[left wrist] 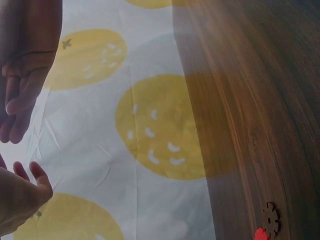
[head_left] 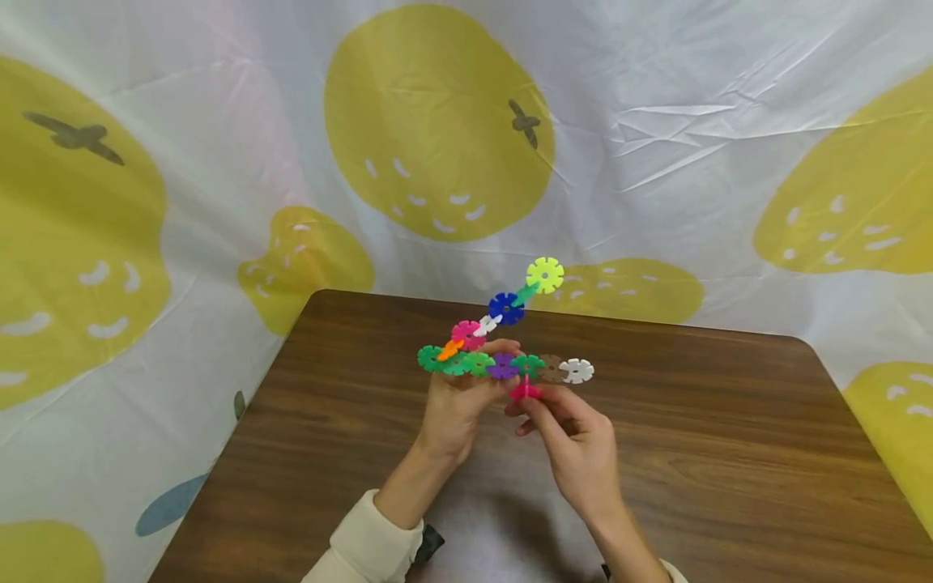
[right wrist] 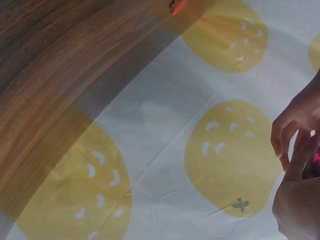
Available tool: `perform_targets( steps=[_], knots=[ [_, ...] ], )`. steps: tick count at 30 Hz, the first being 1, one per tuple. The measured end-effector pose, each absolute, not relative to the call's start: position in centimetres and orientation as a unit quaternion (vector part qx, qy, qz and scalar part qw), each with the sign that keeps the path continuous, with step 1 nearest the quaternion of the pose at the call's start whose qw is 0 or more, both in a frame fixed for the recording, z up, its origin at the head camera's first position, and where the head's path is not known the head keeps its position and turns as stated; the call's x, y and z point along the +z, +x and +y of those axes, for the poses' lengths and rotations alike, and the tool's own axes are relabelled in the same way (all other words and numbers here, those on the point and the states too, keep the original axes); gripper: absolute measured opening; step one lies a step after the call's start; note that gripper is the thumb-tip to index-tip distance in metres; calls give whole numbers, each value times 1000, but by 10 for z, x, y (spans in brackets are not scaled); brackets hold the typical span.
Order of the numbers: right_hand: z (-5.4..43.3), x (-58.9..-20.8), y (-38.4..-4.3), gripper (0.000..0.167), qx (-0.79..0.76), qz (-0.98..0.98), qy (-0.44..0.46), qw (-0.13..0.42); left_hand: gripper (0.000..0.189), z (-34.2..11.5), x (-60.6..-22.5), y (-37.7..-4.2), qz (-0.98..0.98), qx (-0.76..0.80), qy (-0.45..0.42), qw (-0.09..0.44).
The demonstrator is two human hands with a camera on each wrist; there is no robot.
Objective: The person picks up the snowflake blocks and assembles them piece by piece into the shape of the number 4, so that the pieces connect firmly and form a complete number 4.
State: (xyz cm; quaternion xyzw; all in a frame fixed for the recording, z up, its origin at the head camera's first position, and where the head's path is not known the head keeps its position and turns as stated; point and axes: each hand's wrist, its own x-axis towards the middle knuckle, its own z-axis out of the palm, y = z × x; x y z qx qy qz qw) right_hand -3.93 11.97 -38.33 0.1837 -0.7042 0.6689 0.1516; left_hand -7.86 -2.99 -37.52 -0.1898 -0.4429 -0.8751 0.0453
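Note:
My left hand (head_left: 452,409) grips a chain of notched plastic discs (head_left: 503,366) from below and behind, held above the table. The row runs through green, purple and brown to a white disc (head_left: 577,371) at its right end. From its left end, an orange disc (head_left: 449,351) links to a second branch that rises through pink, white, blue and teal to a yellow disc (head_left: 545,275). Between thumb and fingers, my right hand (head_left: 583,449) pinches a pink disc (head_left: 526,392) right at the underside of the row. Parts of the fingers are hidden behind the discs.
A brown wooden table (head_left: 714,453) lies beneath the hands. Behind and around it hangs a white cloth (head_left: 656,162) with yellow fruit prints. At the lower right of the left wrist view, a brown disc (left wrist: 271,220) and a red disc (left wrist: 261,234) show over the table.

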Motion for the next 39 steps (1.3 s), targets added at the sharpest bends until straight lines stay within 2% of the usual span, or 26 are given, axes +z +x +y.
perform_targets(
  steps=[9, 18, 27, 34, 39],
  knots=[
    [121, -388, -41, 16, 659, -715, 190, 139, 29, -28, -377, -77, -446, -875, -177, 66],
    [143, -399, -47, 34, 565, -803, 154, 113, 25, -41, -378, -81, -450, -867, -194, 91],
    [177, -427, -79, 57, 458, -875, 106, 118, 36, -56, -376, -84, -450, -859, -202, 136],
    [174, -475, -93, 64, 389, -910, 127, 62, 30, -58, -373, -82, -445, -860, -207, 136],
    [158, -493, -95, 58, 353, -925, 141, 21, 25, -57, -372, -81, -445, -863, -201, 130]
  ],
)
